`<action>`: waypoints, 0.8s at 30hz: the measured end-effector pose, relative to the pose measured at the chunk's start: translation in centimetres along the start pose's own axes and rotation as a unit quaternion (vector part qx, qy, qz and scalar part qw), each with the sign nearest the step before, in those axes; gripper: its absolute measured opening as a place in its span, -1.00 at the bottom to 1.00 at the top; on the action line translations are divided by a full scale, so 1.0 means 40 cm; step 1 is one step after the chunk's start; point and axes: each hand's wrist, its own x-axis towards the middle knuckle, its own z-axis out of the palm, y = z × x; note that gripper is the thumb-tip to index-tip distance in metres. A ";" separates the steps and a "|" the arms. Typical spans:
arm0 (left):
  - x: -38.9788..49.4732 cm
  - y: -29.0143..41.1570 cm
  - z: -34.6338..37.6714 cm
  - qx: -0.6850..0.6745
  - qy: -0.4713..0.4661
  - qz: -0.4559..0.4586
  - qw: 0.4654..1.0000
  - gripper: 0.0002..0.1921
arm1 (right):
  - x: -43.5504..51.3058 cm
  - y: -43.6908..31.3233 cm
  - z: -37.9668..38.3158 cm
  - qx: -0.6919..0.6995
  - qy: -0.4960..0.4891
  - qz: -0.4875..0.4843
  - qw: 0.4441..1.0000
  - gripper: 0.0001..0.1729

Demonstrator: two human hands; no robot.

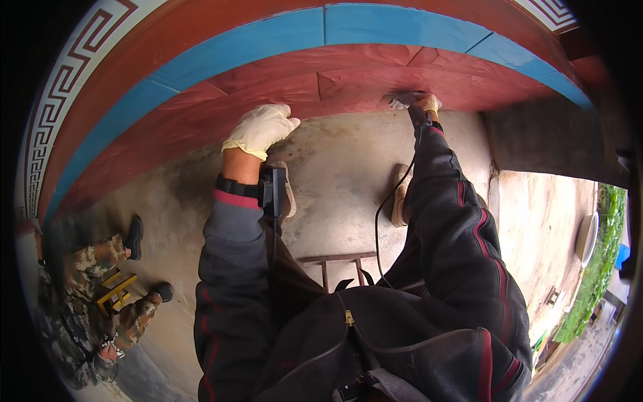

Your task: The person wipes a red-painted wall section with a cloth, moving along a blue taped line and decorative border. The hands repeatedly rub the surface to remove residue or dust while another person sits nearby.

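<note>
My right hand [431,103], in a pale rubber glove, presses a crumpled greyish cloth [400,102] against the lower part of a red-painted wall [361,83]. A dark patch surrounds the cloth; whether it is wetness or shadow I cannot tell. My left hand [261,129], gloved alike, is curled with its back towards me, just in front of the wall's base. Nothing shows in it, though its fingertips are hidden. A strapped black device [273,192] sits on my left wrist, and a cable [378,226] hangs from my right wrist.
Blue tiles [246,42] band the wall above the red. Beneath me a low stool frame [341,259] stands between my shoes on the concrete floor [336,201]. At left, a person in camouflage [85,301] sits by a yellow stool [116,294]. A white basin [586,238] lies outside at right.
</note>
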 end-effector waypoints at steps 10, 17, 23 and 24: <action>0.010 0.052 0.027 -0.023 -0.014 -0.025 0.999 -0.53 | 0.094 0.071 0.287 0.275 -0.011 -0.011 0.961 -0.68; 0.010 0.062 0.018 -0.019 -0.012 0.009 1.000 -0.52 | 0.157 0.033 0.524 0.175 -0.023 -0.058 0.983 -0.75; 0.017 0.057 0.026 -0.024 -0.006 0.013 1.000 -0.52 | 0.110 0.025 0.438 0.063 0.050 -0.136 0.987 -0.79; 0.018 0.055 0.029 -0.037 -0.002 0.018 0.999 -0.52 | 0.099 0.022 0.405 0.022 0.063 -0.157 0.985 -0.79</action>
